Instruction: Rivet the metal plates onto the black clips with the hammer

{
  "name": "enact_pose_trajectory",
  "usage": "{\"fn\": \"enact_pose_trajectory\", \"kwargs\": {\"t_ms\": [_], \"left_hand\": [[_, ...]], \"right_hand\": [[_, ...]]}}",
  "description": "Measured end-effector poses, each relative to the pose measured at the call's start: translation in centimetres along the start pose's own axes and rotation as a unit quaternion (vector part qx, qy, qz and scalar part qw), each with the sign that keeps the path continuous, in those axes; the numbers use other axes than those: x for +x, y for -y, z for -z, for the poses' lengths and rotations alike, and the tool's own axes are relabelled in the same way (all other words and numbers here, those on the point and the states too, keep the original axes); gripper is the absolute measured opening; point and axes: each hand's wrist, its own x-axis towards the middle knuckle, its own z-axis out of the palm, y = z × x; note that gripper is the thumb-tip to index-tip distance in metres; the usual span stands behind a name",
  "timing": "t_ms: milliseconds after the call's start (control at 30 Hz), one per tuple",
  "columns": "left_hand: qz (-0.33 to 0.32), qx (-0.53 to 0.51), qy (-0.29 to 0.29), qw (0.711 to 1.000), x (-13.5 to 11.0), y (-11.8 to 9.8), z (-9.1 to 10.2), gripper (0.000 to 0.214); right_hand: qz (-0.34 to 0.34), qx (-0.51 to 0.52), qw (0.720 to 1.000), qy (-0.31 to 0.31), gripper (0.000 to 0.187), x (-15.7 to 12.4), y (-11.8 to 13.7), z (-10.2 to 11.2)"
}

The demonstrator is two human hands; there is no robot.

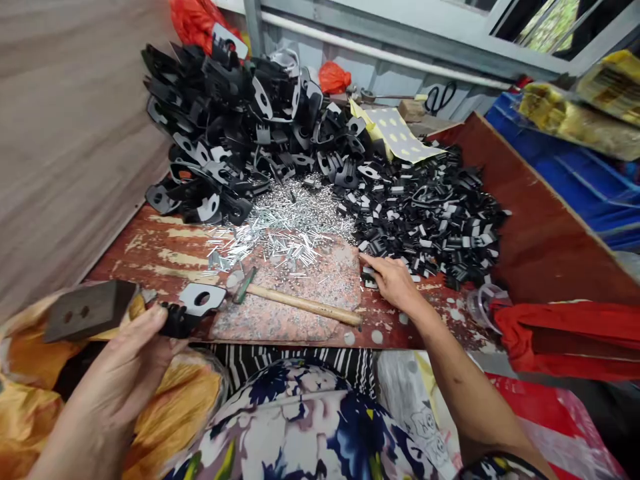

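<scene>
Worn red paint covers the bench, closed off at its left by a tall board. Beside that board sits a dark block with two holes, just past my left hand, which pinches a black clamp with a pale holed flap. I hold it at the front edge, over an orange sack, so a loosened pinch could drop it in there. Behind it, the big black clamps lie in a high, loose heap; a knock low down might bring some sliding forward onto the bare strip of paint, my best open room on this side. Next comes the hammer, lying across the stone slab, its handle end close to the front edge, where a dragging sleeve could tip it off. Loose silver pins spread over the back of the slab and would scatter if swept. Right of the slab, my right hand reaches in, forefinger stretched out, over a small clip; I cannot tell whether the other fingers have closed on it. Small black clips crowd beyond, leaving little room before the red side panel, and a careless pull could snag several together.
</scene>
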Motion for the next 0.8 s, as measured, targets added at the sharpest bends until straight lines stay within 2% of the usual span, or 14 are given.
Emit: {"fn": "enact_pose_trajectory", "kwargs": {"t_ms": [100,233,300,400,467,533,667,733,800], "left_hand": [[0.044,-0.086,-0.007,0.995,-0.6,-0.6,-0.7,0.054],[0.058,-0.092,-0.009,0.994,-1.1,-0.8,-1.3,0.038],[0.05,-0.09,0.006,0.995,-1.0,-0.3,-1.3,0.037],[0.034,-0.09,0.022,0.995,-0.7,0.5,-1.3,0.039],[0.016,-0.097,0.039,0.994,-0.6,1.0,-1.3,0.036],[-0.001,-0.102,0.054,0.993,-0.8,1.4,-1.3,0.032],[0.019,-0.078,0.058,0.995,-1.4,2.2,-1.4,0.046],[0.043,-0.058,0.066,0.995,-1.8,2.7,-1.5,0.054],[0.055,-0.032,0.095,0.993,-2.2,3.1,-1.9,0.051]], "right_hand": [[-0.02,0.063,0.998,-0.009,0.051,0.2,-0.5,0.5],[-0.048,0.138,0.988,-0.047,0.042,0.3,-0.9,1.4],[-0.05,0.099,0.993,-0.046,0.036,0.3,-0.7,1.4],[-0.042,-0.033,0.998,-0.043,0.024,0.2,-0.1,0.9],[-0.039,-0.084,0.994,-0.05,0.016,0.2,0.2,0.4],[-0.049,-0.092,0.993,-0.063,0.014,0.4,0.5,0.0],[-0.081,-0.097,0.989,-0.079,0.032,0.7,1.2,-0.5],[-0.085,-0.112,0.988,-0.069,0.025,0.6,1.5,-0.4],[-0.075,-0.127,0.986,-0.072,0.016,0.2,1.8,-0.1]]}}
